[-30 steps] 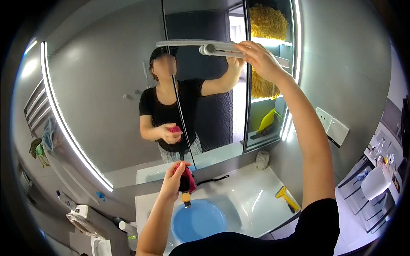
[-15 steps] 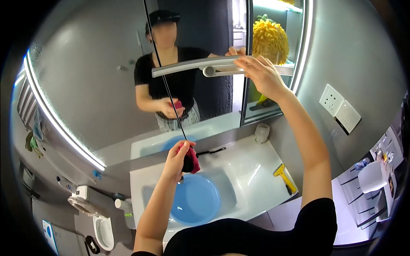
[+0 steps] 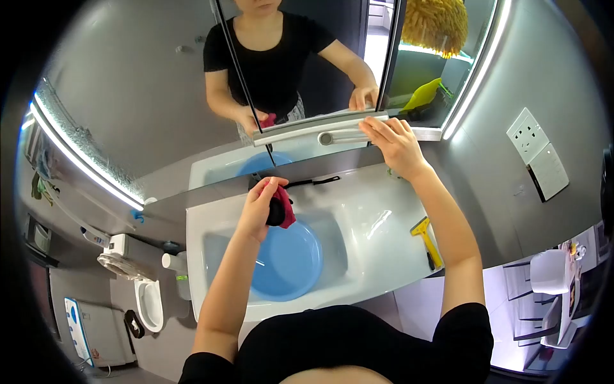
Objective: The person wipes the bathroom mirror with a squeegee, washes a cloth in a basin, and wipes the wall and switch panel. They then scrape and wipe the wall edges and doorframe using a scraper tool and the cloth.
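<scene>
My right hand (image 3: 398,148) grips one end of a long white-and-grey squeegee (image 3: 294,134), its fingers bent over the bar. The squeegee lies nearly level against the lower part of the mirror (image 3: 160,121), reaching left across the dark seam between panels. My left hand (image 3: 258,206) is closed around a crumpled pinkish-red cloth (image 3: 287,208) with a black part. It hangs above a round blue basin (image 3: 288,262), which sits in the white sink (image 3: 368,256). The faucet is mostly hidden behind my left hand.
A yellow scraper (image 3: 427,243) lies on the sink's right side. Behind the cloth, a black long-handled object (image 3: 313,182) rests along the back ledge. An open shelf on the right holds a shaggy yellow item (image 3: 438,25). A toilet (image 3: 151,306) stands lower left; wall sockets (image 3: 528,136) are at right.
My right hand has drawn the squeegee down the mirror toward its bottom edge. The view has tilted downward. My left hand keeps the cloth over the basin.
</scene>
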A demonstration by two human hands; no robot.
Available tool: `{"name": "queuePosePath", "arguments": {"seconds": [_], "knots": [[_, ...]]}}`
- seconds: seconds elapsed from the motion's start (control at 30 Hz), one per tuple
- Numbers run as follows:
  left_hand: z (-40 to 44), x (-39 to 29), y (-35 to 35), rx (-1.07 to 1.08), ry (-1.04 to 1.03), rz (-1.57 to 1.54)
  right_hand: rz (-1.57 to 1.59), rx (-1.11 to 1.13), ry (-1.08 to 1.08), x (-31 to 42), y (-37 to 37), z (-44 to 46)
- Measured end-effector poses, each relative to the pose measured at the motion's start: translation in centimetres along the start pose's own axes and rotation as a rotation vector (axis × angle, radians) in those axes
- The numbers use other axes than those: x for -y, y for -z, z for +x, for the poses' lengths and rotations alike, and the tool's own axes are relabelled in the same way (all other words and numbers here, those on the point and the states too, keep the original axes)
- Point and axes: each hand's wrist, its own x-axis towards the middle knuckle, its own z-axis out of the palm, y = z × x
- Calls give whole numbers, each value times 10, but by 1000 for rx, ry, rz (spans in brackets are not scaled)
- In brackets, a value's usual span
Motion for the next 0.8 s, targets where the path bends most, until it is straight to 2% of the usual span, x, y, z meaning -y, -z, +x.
{"name": "queuePosePath", "arguments": {"seconds": [0.5, 0.63, 0.7, 0.8], "knots": [[3, 32, 18, -94, 54, -44, -11, -2, 3, 11, -33, -32], [4, 35, 22, -120, 80, -46, 84, 143, 7, 27, -56, -69], [7, 40, 24, -116, 85, -52, 40, 289, -98, 27, -75, -94], [8, 40, 26, -123, 91, -45, 141, 309, -135, 44, -88, -118]]}}
